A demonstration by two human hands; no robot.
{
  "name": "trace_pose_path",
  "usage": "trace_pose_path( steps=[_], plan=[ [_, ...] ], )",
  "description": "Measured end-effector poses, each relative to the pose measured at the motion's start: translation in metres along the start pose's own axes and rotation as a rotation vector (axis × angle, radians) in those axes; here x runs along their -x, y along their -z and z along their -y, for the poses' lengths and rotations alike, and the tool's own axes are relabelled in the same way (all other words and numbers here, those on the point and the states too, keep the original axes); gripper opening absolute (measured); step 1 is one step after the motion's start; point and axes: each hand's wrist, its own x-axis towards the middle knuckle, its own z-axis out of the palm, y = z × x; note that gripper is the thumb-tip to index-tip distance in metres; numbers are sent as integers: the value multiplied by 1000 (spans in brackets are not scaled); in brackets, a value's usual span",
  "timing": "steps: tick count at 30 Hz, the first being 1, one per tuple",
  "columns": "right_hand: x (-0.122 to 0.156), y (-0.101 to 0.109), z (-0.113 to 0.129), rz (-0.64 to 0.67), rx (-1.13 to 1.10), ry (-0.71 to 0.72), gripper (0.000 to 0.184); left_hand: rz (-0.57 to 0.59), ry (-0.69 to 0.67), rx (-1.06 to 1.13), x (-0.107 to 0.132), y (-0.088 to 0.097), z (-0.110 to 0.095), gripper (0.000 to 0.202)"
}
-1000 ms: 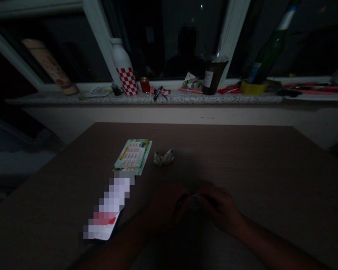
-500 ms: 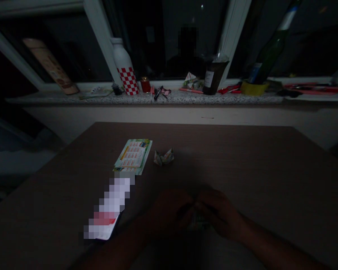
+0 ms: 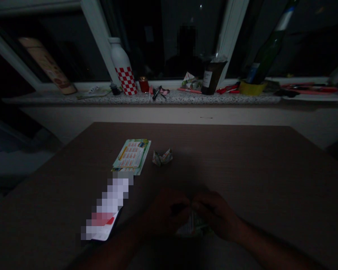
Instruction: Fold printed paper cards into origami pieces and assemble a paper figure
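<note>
Both of my hands meet low in the middle of the view, in deep shadow. A piece of printed paper point(image 3: 192, 225) shows beneath and between them. My left hand point(image 3: 169, 210) has its fingers closed at the paper's upper edge. My right hand point(image 3: 215, 213) pinches the same paper, its thumb and fingertips touching the left ones. Much of the paper is hidden by the fingers, and its folds are too dark to make out. Beyond my hands stands a small folded paper boat-like shape point(image 3: 162, 157). Left of it lies a stack of printed sheets point(image 3: 132, 154).
A lit phone point(image 3: 104, 213), partly blurred out, lies left of my hands on the wooden table point(image 3: 242, 161). On the windowsill point(image 3: 177, 98) stand a checkered white bottle point(image 3: 124, 71), a dark cup point(image 3: 211, 78), a green bottle point(image 3: 266, 56) and a tan tumbler point(image 3: 47, 67).
More of the printed paper now shows below my fingers, on the left side. My hands have barely shifted, and the whole view has moved slightly.
</note>
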Motion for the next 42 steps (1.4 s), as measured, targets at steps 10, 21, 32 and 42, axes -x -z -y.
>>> trace_pose_path(
  steps=[10,21,32,42],
  plan=[
    [-5,3,-7,-116,-114,-97,40,-2,-42,36,3,2,-8,18],
    [-9,5,-17,-221,-270,-194,41,-88,33,17,2,2,-5,19],
    [-7,4,-16,-192,-182,-143,37,-44,241,-6,-4,-3,-2,24],
    [-10,2,-17,-270,-187,-189,38,-121,293,-98,-3,-4,4,38]
  ],
)
